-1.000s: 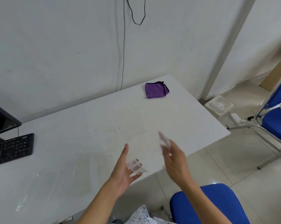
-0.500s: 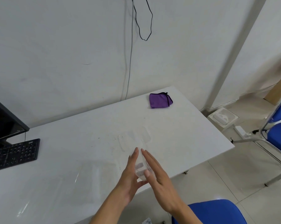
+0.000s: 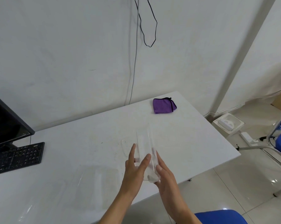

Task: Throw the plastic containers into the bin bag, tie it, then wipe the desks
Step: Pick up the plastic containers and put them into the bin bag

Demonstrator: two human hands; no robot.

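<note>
Progress looks early, judging by what lies in front of you. Your left hand (image 3: 133, 173) and right hand (image 3: 166, 180) hold a clear plastic container (image 3: 146, 147) upright between them, just above the near edge of the counter (image 3: 193, 143). The left fingers (image 3: 133, 150) lie along its far side with the thumb across the front. The right fingers (image 3: 157, 157) close on its other side and cup the bottom. Whether it is one container or a nested pair, you cannot tell through the clear plastic.

At least one more clear container (image 3: 97, 177) lies flat on the counter to the left of your hands. A faint outline just beyond your left fingertips may be another. So the gathering is not finished.

No bin bag shows in this view, so nothing can be said to be thrown away, and the tying is likewise not begun, as far as you can see.

The purple cloth (image 3: 164, 106) sits folded at the far right of the counter, well apart from your hands. Smudges show on the surface between it and the keyboard (image 3: 15, 157), so the wiping looks undone. Binning, tying and wiping all remain.
</note>
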